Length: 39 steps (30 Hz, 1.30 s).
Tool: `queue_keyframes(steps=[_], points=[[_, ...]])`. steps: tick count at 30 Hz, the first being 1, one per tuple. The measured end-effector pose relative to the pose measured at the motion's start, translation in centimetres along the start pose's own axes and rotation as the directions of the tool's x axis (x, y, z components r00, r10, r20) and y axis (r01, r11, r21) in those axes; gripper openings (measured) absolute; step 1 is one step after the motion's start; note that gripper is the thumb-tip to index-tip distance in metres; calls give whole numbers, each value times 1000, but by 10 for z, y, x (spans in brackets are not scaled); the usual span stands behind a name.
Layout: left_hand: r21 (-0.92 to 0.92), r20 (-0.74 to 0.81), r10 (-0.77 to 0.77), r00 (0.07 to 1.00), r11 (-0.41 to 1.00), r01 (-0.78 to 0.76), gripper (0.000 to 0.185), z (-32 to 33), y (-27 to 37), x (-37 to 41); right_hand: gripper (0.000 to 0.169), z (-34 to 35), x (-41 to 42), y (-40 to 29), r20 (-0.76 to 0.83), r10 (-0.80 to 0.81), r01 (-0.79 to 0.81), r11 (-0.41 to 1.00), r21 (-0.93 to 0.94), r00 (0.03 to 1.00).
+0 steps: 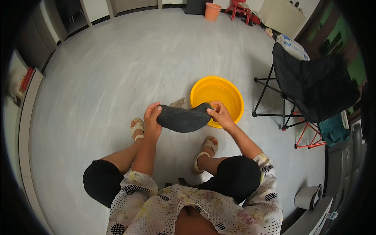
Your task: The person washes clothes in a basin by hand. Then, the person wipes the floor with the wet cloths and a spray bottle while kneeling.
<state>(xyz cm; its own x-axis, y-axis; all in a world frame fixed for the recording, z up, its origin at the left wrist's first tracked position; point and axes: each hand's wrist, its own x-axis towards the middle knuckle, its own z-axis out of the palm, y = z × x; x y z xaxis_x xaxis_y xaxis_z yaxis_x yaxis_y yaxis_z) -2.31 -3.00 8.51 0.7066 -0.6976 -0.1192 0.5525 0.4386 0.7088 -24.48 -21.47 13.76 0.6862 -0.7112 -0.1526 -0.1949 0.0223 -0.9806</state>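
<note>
A dark grey piece of cloth (pixel 185 119), folded or doubled into a curved shape, is stretched between my two hands in mid-air. My left hand (pixel 152 117) pinches its left end, thumb on top. At the other end, my right hand (pixel 219 115) grips a corner between thumb and fingers. Behind the right hand stands a round yellow plastic basin (pixel 216 81) on the floor, partly covered by that hand and the cloth. It seems to hold clear water. A crumpled beige-grey cloth (pixel 178 103) shows just beyond the dark one, its lower part hidden.
A black folding chair (pixel 311 85) stands at right, with a red-framed folding stool (pixel 311 135) beneath it. An orange bucket (pixel 212 12) and a red plastic chair (pixel 238 10) are at the far wall. A small waste bin (pixel 307 197) sits at lower right. My sandalled feet flank the work area.
</note>
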Motion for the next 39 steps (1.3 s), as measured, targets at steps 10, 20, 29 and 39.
queue_keyframes(steps=[10,20,29,39], points=[[160,203,152,967,969,-186,42,32,71,-78,22,28,-69,-57,281,-277,394,658,-642,919],[630,156,-128,979,777,2,34,20,125,-107,20,41,-140,-30,492,-109,426,679,-598,864],[966,195,-520,831,-43,-254,30,46,144,-98,26,64,-173,-34,829,173,433,785,-442,533],[998,55,-442,895,19,-52,23,-54,150,-99,27,83,-171,0,724,192,291,825,-485,663]])
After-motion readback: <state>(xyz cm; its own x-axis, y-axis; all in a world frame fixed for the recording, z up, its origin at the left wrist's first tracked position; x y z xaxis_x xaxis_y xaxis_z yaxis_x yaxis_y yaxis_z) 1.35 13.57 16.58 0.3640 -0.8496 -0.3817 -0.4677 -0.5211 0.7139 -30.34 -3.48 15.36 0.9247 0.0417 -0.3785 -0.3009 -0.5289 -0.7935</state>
